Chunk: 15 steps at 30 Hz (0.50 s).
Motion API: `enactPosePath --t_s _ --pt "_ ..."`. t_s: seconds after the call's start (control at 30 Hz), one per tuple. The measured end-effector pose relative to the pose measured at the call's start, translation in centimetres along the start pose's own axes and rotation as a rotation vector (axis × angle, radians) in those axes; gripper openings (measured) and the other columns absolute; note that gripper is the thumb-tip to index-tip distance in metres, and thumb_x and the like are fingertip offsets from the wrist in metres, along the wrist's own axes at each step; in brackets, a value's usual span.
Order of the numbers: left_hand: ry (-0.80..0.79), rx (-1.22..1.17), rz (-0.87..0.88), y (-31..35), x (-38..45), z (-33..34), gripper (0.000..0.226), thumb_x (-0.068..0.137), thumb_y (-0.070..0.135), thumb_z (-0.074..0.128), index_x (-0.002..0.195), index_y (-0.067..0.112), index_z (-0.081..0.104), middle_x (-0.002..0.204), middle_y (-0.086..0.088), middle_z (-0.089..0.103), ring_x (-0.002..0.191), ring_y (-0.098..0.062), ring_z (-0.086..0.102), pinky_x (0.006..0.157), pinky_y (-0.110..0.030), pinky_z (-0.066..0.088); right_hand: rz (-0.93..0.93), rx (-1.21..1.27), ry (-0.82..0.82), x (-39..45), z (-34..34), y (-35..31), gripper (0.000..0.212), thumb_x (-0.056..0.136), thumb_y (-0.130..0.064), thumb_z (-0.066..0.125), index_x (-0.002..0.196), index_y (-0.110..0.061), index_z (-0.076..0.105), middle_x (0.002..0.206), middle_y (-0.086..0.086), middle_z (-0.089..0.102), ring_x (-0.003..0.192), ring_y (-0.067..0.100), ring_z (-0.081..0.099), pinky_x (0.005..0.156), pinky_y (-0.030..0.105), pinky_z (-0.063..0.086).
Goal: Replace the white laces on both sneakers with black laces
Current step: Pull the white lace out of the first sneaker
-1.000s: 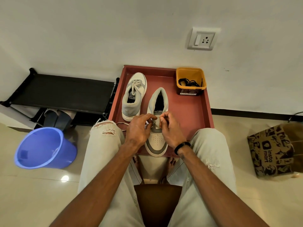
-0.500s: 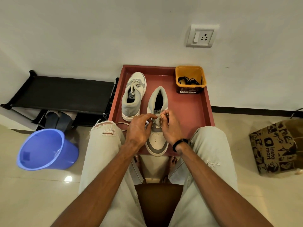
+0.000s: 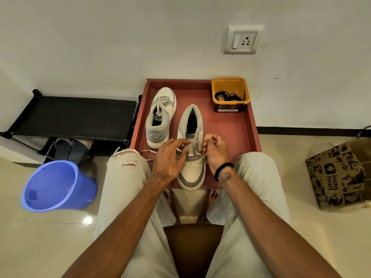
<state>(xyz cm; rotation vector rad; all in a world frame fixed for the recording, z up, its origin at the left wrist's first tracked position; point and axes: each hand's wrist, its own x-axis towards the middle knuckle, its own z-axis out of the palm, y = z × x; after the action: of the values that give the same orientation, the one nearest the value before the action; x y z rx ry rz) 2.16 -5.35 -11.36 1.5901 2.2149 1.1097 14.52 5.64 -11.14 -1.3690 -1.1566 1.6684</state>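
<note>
One head-worn camera looks steeply down, close over the lap.

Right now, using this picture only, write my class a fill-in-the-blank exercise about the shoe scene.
1. The black laces lie in the ____ tub.
2. Both sneakers stand on the ____ tray.
3. The far sneaker still has ____ laces.
4. The bucket on the floor is ____.

Missing words: yellow; red; white; blue
</note>
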Motion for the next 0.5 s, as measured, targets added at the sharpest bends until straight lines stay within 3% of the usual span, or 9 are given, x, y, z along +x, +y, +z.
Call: enactPosePath --t_s 0.1,0.17,0.23,0.33,0.43,0.5 --pt "-0.019 0.078 0.018 0.2 -0.1 -0.1 0.028 0.097 0.037 0.066 0.123 0.029 0.068 0.097 0.007 0.064 0.084 -0.008 0.059 0.07 -0.028 0.055 0.033 0.067 0.083 0.5 -0.7 -0.2 0.009 0.103 -0.009 0.054 0.105 -0.012 0.062 0.07 0.0 0.059 0.054 0.009 0.052 0.053 0.026 0.047" --pt "-0.026 0.172 0.058 0.5 -0.3 0.0 0.026 0.098 0.035 0.065 0.122 0.026 0.07 0.093 0.004 0.063 0.082 -0.012 0.058 0.066 -0.028 0.05 -0.087 -0.052 0.108 0.4 -1.1 -0.3 0.009 0.101 -0.011 0.058 0.108 -0.009 0.065 0.078 0.0 0.068 0.062 0.008 0.06 0.06 0.024 0.052" --pt "-0.04 0.24 0.105 0.7 -0.4 0.2 0.025 0.101 0.033 0.059 0.12 0.023 0.072 0.092 0.0 0.067 0.08 -0.018 0.061 0.064 -0.031 0.051 -0.232 -0.191 0.101 0.0 -1.2 -0.7 0.015 0.1 -0.012 0.059 0.114 -0.011 0.066 0.098 0.0 0.073 0.082 0.005 0.067 0.074 0.022 0.057" --pt "-0.087 0.284 0.134 0.7 -0.4 0.4 0.03 0.102 0.036 0.05 0.119 0.022 0.072 0.092 -0.004 0.072 0.081 -0.025 0.066 0.064 -0.039 0.055 -0.37 -0.411 -0.038 -1.1 -1.3 -1.4 0.041 0.097 -0.005 0.057 0.134 -0.021 0.06 0.13 -0.003 0.063 0.116 0.006 0.06 0.095 0.016 0.052" --pt "-0.122 0.266 0.107 0.7 -0.4 0.5 0.036 0.101 0.045 0.043 0.112 0.025 0.071 0.091 -0.003 0.074 0.08 -0.026 0.068 0.063 -0.042 0.055 -0.531 -0.688 -0.186 -2.4 -1.7 -1.9 0.065 0.086 -0.004 0.058 0.143 -0.035 0.05 0.146 -0.003 0.044 0.134 0.017 0.045 0.111 0.037 0.046" --pt "-0.141 0.193 0.081 0.8 -0.4 0.5 0.029 0.101 0.04 0.049 0.11 0.021 0.069 0.089 -0.005 0.075 0.076 -0.028 0.069 0.061 -0.04 0.054 -0.535 -0.852 -0.31 -3.3 -1.9 -2.2 0.072 0.083 -0.004 0.061 0.146 -0.035 0.049 0.153 0.0 0.033 0.141 0.023 0.033 0.117 0.041 0.036"
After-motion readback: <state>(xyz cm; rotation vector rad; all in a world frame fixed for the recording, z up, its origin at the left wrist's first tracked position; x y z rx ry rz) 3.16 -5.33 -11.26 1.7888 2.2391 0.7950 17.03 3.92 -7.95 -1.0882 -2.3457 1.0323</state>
